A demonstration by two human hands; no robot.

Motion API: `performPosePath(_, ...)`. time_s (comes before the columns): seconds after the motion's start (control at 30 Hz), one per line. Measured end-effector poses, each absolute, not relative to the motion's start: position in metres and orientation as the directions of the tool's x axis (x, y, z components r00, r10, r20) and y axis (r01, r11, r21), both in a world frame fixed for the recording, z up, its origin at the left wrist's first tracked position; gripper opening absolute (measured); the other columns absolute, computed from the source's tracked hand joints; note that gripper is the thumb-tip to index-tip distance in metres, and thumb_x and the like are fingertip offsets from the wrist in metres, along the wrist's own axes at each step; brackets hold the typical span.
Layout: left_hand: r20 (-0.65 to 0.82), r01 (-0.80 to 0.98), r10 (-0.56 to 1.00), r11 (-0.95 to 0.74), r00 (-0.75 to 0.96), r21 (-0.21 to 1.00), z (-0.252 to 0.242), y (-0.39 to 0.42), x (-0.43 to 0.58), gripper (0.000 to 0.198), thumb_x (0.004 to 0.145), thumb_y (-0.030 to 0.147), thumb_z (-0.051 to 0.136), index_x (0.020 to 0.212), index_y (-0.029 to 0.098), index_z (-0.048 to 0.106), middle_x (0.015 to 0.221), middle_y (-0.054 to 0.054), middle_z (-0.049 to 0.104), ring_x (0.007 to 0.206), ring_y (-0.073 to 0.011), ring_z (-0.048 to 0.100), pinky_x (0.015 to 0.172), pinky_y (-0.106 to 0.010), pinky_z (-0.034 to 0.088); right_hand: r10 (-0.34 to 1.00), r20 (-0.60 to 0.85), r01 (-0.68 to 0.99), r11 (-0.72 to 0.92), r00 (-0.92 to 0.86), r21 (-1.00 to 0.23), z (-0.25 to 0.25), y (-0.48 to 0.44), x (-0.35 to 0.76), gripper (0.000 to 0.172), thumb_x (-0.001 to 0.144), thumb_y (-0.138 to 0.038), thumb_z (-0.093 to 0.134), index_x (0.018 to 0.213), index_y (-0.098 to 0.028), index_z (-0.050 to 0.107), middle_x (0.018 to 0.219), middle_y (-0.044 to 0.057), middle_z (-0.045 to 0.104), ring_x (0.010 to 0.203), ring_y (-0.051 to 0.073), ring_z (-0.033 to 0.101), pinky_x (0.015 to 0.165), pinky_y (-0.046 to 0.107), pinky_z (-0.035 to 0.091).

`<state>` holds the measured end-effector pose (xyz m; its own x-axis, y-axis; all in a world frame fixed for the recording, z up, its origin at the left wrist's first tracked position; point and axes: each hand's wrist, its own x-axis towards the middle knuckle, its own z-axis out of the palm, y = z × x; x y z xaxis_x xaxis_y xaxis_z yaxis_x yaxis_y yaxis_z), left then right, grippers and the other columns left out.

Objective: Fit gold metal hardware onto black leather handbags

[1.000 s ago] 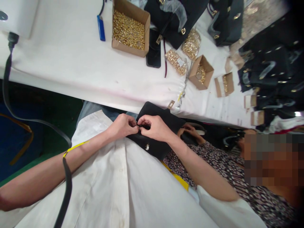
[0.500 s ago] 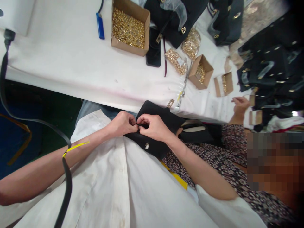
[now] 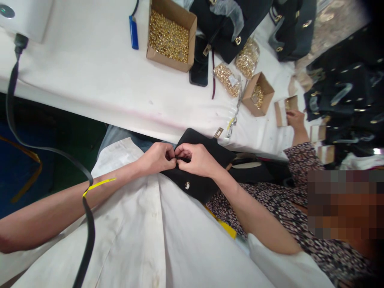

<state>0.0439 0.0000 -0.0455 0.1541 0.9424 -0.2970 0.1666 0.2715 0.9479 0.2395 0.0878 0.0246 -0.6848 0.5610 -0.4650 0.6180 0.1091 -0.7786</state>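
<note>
A black bag [image 3: 204,189] lies across my lap, against the table edge, with a metal clasp plate [image 3: 219,133] at its far side and a small shiny fitting [image 3: 187,185] on its near face. My left hand [image 3: 157,159] pinches at the bag with thumb and fingers closed. Right beside it, fingertips almost meeting, my right hand [image 3: 196,160] pinches the same spot. Dark material shows between the fingers; any small part held there is hidden.
On the white table [image 3: 99,76] stand a cardboard box of gold fittings [image 3: 171,36], a smaller box [image 3: 258,95], bags of fittings [image 3: 227,80], a phone [image 3: 199,72] and black bags [image 3: 231,20]. A co-worker's hand [image 3: 295,120] is at right. A black cable [image 3: 48,151] crosses my left arm.
The co-worker's hand has reached forward to a small open carton on the table. My hands keep their pinch at the same place on the bag; the whole view has shifted slightly.
</note>
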Motion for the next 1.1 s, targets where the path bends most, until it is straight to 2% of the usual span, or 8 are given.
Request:
performPosePath(0.23,-0.299,0.104,0.947,0.288,0.117,0.952,-0.041,-0.004,0.046,0.005,0.08,0.021,0.074,0.083,0.018,0.074,0.079,-0.001,0.077,0.071,-0.0168,0.068,0.062,-0.027,0.046,0.598,-0.478,0.643,0.083,-0.643,-0.761,0.019,0.085,0.24,0.024,0.081,-0.014,0.075,0.103,-0.022,0.08,0.095,0.003,0.084,0.084,0.021,0.08,0.076,0.029,0.063)
performPosePath(0.47,-0.325,-0.011,0.937,0.329,0.127,0.944,-0.041,-0.009,0.047,0.016,0.08,0.024,0.077,0.094,0.019,0.071,0.085,-0.003,0.079,0.075,-0.0192,0.072,0.063,-0.027,0.051,0.645,-0.485,0.645,0.018,-0.591,-0.764,0.012,0.078,0.246,0.025,0.079,-0.018,0.079,0.103,-0.02,0.08,0.097,0.004,0.084,0.087,0.022,0.079,0.079,0.03,0.063)
performPosePath(0.73,-0.3,0.01,0.95,0.3,0.087,0.954,-0.048,-0.009,0.051,0.014,0.079,0.019,0.073,0.093,0.02,0.072,0.078,-0.001,0.075,0.069,-0.0168,0.069,0.059,-0.026,0.047,0.615,-0.515,0.665,0.022,-0.597,-0.746,0.013,0.083,0.246,0.023,0.08,-0.021,0.079,0.104,-0.021,0.079,0.096,0.004,0.083,0.086,0.021,0.079,0.08,0.031,0.063)
performPosePath(1.1,-0.286,0.024,0.957,0.285,0.042,0.958,-0.043,-0.005,0.055,0.016,0.075,0.016,0.073,0.09,0.02,0.071,0.078,0.0,0.075,0.069,-0.0163,0.068,0.059,-0.027,0.046,0.633,-0.517,0.699,0.054,-0.576,-0.713,0.018,0.081,0.238,0.025,0.079,-0.017,0.076,0.103,-0.02,0.081,0.096,0.005,0.085,0.085,0.022,0.081,0.078,0.031,0.064)
